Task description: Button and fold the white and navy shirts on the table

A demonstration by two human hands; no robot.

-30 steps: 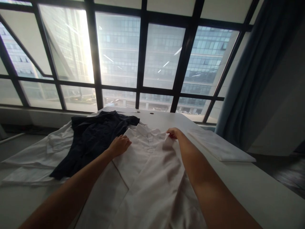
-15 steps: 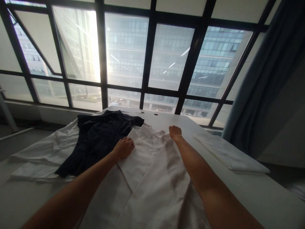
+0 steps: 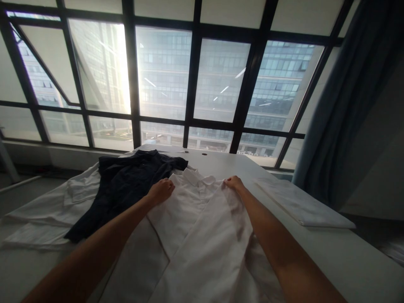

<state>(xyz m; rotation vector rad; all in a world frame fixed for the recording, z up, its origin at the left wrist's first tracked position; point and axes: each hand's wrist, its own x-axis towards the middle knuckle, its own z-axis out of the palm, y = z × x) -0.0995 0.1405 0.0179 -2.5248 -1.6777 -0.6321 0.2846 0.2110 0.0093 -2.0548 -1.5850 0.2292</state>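
A white collared shirt (image 3: pixel 195 227) lies spread on the white table (image 3: pixel 341 248), collar toward the window. My left hand (image 3: pixel 160 190) rests on its left shoulder with the fingers curled, pressing the cloth. My right hand (image 3: pixel 232 183) pinches the cloth at the right shoulder, just beside the collar. Both forearms reach over the shirt's body.
A dark navy shirt (image 3: pixel 126 185) lies to the left on top of another white garment (image 3: pixel 47 206). A folded white cloth (image 3: pixel 299 204) sits at the right of the table. Large windows stand behind, and a grey curtain (image 3: pixel 350 105) hangs at the right.
My right hand has drawn back a little toward me with the shoulder cloth. My left hand has stayed on the left shoulder. The view has shifted slightly.
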